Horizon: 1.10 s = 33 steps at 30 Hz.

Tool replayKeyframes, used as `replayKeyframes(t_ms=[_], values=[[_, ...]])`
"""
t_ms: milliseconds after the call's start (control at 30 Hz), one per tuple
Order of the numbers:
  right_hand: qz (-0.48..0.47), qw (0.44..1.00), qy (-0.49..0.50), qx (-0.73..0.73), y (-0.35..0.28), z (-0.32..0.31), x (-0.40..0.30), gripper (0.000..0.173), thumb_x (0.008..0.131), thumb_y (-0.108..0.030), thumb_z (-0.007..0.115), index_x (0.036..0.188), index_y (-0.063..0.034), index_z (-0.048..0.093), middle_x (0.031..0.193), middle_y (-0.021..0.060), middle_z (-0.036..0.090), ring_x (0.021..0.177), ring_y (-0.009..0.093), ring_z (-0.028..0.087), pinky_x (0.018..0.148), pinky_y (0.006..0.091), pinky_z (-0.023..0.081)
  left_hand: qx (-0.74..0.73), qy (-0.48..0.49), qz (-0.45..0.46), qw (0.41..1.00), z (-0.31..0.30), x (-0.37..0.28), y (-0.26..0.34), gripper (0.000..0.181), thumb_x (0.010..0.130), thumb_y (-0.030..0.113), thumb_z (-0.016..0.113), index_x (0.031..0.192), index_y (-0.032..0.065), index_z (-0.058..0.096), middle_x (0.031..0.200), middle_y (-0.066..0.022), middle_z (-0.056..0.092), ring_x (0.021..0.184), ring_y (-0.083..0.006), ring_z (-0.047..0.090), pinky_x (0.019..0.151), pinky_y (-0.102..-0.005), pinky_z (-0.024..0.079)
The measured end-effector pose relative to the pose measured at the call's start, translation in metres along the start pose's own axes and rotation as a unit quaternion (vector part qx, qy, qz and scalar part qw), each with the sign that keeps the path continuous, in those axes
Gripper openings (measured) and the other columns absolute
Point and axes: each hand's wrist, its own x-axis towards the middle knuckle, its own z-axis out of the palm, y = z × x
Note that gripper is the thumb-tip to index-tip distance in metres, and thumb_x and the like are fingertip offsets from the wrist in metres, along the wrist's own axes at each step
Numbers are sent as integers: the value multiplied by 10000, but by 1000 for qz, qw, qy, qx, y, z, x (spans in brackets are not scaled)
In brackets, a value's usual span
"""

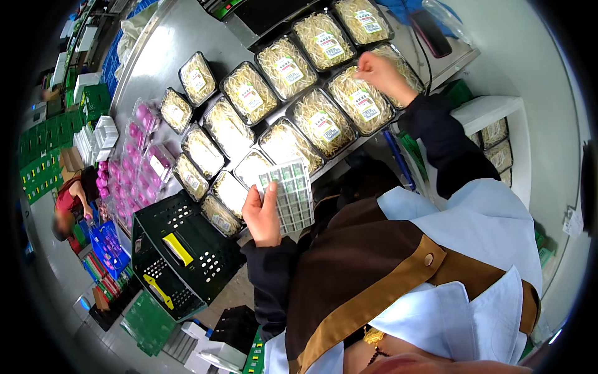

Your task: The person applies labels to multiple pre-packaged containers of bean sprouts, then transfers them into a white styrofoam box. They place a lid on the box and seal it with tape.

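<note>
My left hand grips a sheet of small green-and-white stickers, thumb on top, at the table's near edge. My right hand is over a black tray of bean sprouts, fingertips drawn together near the tray's upper end. Whether a sticker is between those fingers is too small to tell. More wrapped sprout trays stand in rows, among them one beside it and one behind. Many bear a printed label. Glare washes out several trays nearer my left hand.
Clear packs of purple round produce cover the table's left part. A dark perforated crate with yellow handles is beside the near edge. A phone and a cable lie at the right end. Another person works at far left.
</note>
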Motion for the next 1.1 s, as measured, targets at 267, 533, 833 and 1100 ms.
replayKeyframes(t_ms=[267,533,833,1100], values=[[33,962,-125,-242,-54,25,15,333,794,-220,711,1042,-57,561,781,121,654,733,284,657,620,383,503,-29,34,26,999,20,15,11,131,933,101,610,977,-22,604,866,33,612,771,-26,501,690,-196,415],[-16,918,-185,351,-191,64,-50,261,805,-84,739,1005,-28,582,891,-7,601,758,64,532,688,221,452,-83,89,77,990,34,21,20,118,924,101,627,953,-4,580,826,33,582,727,-11,462,636,-185,384],[-30,921,-253,295,-194,56,-47,158,861,-132,696,875,12,631,673,-2,566,617,39,448,539,225,373,-91,56,94,990,19,20,33,152,861,-1,671,1004,-23,624,833,6,639,747,-43,561,673,-183,446],[-87,954,-195,213,-189,68,-53,323,874,-243,686,697,15,605,515,66,377,490,76,342,449,284,296,-80,94,54,991,21,17,34,119,889,71,668,812,-7,623,701,68,527,665,-9,411,579,-182,348]])
